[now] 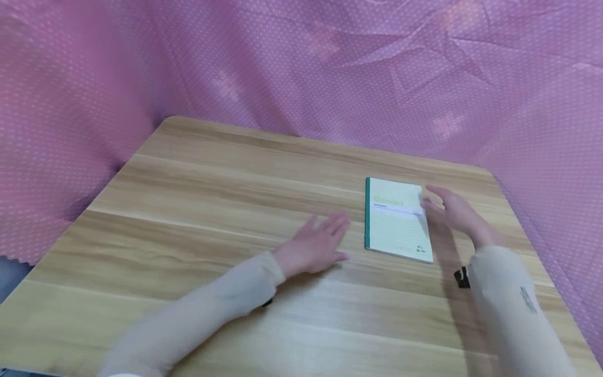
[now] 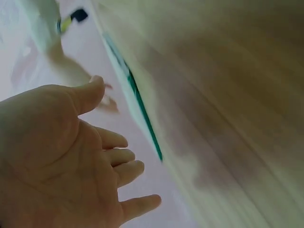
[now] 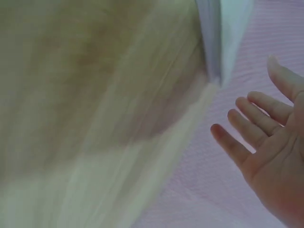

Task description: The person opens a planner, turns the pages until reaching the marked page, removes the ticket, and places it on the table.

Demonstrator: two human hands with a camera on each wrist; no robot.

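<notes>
A pale notebook (image 1: 399,230) with a green spine and printed cover lies flat on the wooden table, right of the middle. To its left, my left hand (image 1: 314,245) hovers with fingers spread and straight, apart from the spine. On the other side, my right hand (image 1: 454,209) is beside the notebook's right edge, its fingertips close to the cover. In the left wrist view the left palm (image 2: 57,156) faces the notebook's green spine (image 2: 142,107). The right wrist view shows the right palm (image 3: 275,166) holding nothing, near the notebook's page edge (image 3: 212,47).
The wood-grain table (image 1: 188,251) stretches to the left and in front of the notebook. Pink dotted cloth (image 1: 292,68) hangs behind the table and along both sides. A black strap piece (image 1: 462,277) shows at the right wrist.
</notes>
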